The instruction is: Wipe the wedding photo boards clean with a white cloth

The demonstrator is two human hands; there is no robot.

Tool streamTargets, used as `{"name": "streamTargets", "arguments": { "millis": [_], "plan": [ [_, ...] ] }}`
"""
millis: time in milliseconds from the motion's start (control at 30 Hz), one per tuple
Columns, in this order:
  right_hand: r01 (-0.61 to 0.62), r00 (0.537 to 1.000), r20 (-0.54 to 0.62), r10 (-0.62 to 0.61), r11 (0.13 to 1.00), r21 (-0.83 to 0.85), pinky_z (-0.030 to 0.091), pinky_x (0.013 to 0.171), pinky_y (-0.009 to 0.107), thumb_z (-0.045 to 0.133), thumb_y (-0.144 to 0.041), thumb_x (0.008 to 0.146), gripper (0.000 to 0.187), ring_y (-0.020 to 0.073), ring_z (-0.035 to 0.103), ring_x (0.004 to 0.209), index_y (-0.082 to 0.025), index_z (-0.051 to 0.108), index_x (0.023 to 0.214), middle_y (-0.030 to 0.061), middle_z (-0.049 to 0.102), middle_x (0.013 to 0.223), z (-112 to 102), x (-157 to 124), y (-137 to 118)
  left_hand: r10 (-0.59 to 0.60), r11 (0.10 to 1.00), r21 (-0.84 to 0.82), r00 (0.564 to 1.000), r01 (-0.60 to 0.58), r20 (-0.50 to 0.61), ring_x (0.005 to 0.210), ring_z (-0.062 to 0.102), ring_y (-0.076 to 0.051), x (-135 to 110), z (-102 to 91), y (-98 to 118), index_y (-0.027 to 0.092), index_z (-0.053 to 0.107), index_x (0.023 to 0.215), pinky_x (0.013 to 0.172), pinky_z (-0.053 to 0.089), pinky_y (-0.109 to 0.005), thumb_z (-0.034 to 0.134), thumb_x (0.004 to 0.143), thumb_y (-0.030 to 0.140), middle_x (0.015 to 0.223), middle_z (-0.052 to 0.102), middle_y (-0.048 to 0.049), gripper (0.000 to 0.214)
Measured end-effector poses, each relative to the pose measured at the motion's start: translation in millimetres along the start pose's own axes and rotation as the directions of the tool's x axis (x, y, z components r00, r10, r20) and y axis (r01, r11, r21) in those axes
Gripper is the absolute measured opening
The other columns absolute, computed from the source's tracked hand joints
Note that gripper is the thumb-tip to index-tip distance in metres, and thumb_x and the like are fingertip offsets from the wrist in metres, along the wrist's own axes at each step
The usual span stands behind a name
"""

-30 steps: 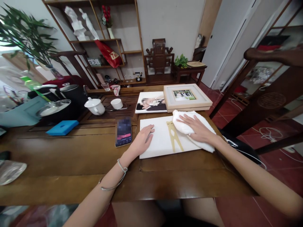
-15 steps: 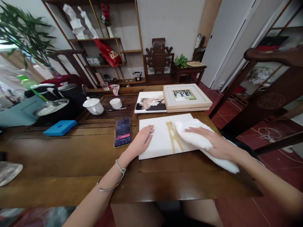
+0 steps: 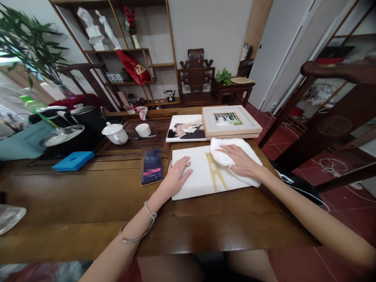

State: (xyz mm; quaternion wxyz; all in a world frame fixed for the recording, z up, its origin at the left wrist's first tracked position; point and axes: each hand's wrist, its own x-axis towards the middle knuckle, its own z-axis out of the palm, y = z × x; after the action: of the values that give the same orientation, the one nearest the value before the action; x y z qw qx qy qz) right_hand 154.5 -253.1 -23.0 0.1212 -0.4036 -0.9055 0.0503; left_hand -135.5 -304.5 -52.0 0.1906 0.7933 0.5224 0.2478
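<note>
A white board (image 3: 196,178), which looks like the back of a picture panel, lies flat on the wooden table. A yellowish A-shaped stand (image 3: 214,172) is attached along its middle. My left hand (image 3: 177,176) rests on the board's left side, fingers stretched out and nothing held. On the right side, my right hand (image 3: 241,159) presses a bunched white towel (image 3: 219,150) against the board. The towel covers the board's upper right part and the top of the stand.
Beyond the board lie a photo panel (image 3: 186,135) and a framed picture (image 3: 255,127). A phone (image 3: 151,166) is left of my left hand. Farther left are a lidded white cup (image 3: 114,133), a small white cup (image 3: 143,130) and a blue block (image 3: 73,161). A chair (image 3: 331,121) stands at right.
My right hand has moved up and left with the towel, from the board's right edge farther onto it. The fingers of my left hand have spread slightly, with that hand staying on the board.
</note>
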Motion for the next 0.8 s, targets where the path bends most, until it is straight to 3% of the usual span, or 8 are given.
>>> {"name": "streamTargets", "arguments": {
  "millis": [133,233,300,400,467,567,667,800],
  "plan": [
    [0.108,0.992,0.06,-0.11,0.994,0.033,0.021,0.113,0.057,0.052,-0.014,0.059,0.09,0.0337,0.029,0.138,-0.019,0.034,0.148,0.0115,0.033,0.153,-6.9,-47.7,-28.8,0.048,0.999,-0.016,0.999,-0.048,-0.02,0.14,0.037,-0.028,1.0,0.9,-4.8,0.02,0.055,0.111,0.116,0.019,-0.058,0.044,0.095,0.033,0.145,0.048,-0.0151,0.023],
    [0.137,0.984,0.109,-0.144,0.988,0.07,0.022,0.114,0.055,0.051,-0.012,0.057,0.095,0.0318,0.027,0.141,-0.022,0.031,0.149,0.0084,0.032,0.155,-17.6,-71.1,-32.6,0.074,0.997,-0.017,0.997,-0.074,-0.014,0.14,0.037,-0.028,1.2,-0.1,-6.9,0.019,0.055,0.11,0.116,0.021,-0.058,0.045,0.095,0.032,0.145,0.048,-0.0148,0.022],
    [0.085,0.99,0.101,-0.093,0.993,0.084,0.026,0.114,0.053,0.05,-0.012,0.06,0.09,0.0306,0.032,0.139,-0.021,0.034,0.148,0.0082,0.038,0.152,-24.4,-68.8,-22.7,0.07,0.997,-0.013,0.998,-0.07,-0.012,0.14,0.038,-0.029,1.3,-1.1,-7.3,0.02,0.056,0.109,0.115,0.019,-0.061,0.046,0.095,0.032,0.145,0.049,-0.0142,0.021],
    [-0.089,0.995,0.047,0.087,0.995,0.041,0.031,0.111,0.053,0.05,-0.017,0.069,0.075,0.033,0.041,0.133,-0.016,0.041,0.144,0.013,0.046,0.146,-25.9,-40.6,-0.5,0.069,0.997,-0.018,0.998,-0.069,-0.016,0.139,0.039,-0.03,1.5,-2.0,-7.1,0.021,0.057,0.109,0.115,0.017,-0.065,0.047,0.094,0.032,0.144,0.05,-0.014,0.021],
    [-0.146,0.989,0.033,0.146,0.989,-0.008,0.028,0.111,0.058,0.05,-0.02,0.07,0.073,0.0355,0.039,0.134,-0.015,0.043,0.142,0.0152,0.046,0.146,-19.4,-17.6,10.6,0.082,0.996,-0.031,0.996,-0.083,-0.025,0.138,0.04,-0.029,1.7,-2.0,-7.0,0.021,0.058,0.108,0.115,0.02,-0.063,0.048,0.094,0.032,0.143,0.05,-0.0142,0.021],
    [-0.12,0.992,0.025,0.121,0.992,-0.036,0.017,0.111,0.066,0.049,-0.017,0.067,0.078,0.036,0.029,0.14,-0.02,0.039,0.144,0.0128,0.041,0.15,-4.1,-1.2,13.6,0.102,0.994,-0.046,0.994,-0.104,-0.043,0.137,0.042,-0.028,2.0,-1.4,-7.1,0.02,0.059,0.107,0.115,0.026,-0.059,0.048,0.094,0.032,0.142,0.052,-0.0146,0.021],
    [-0.078,0.997,-0.008,0.078,0.997,-0.006,0.019,0.111,0.063,0.048,-0.014,0.063,0.084,0.0337,0.028,0.141,-0.022,0.037,0.145,0.0109,0.038,0.152,6.1,-16.3,1.2,0.101,0.994,-0.043,0.994,-0.103,-0.044,0.137,0.042,-0.028,2.4,-1.1,-7.0,0.02,0.059,0.108,0.114,0.029,-0.058,0.049,0.094,0.032,0.141,0.052,-0.0147,0.021],
    [-0.01,1.0,0.002,0.01,0.999,0.03,0.02,0.113,0.06,0.048,-0.014,0.059,0.088,0.0333,0.028,0.14,-0.02,0.036,0.146,0.0108,0.038,0.152,2.9,-57.7,-24.4,0.09,0.995,-0.036,0.996,-0.091,-0.026,0.138,0.04,-0.028,2.5,-2.2,-6.6,0.018,0.059,0.11,0.114,0.027,-0.059,0.048,0.094,0.03,0.142,0.051,-0.0155,0.023]
  ]
}}
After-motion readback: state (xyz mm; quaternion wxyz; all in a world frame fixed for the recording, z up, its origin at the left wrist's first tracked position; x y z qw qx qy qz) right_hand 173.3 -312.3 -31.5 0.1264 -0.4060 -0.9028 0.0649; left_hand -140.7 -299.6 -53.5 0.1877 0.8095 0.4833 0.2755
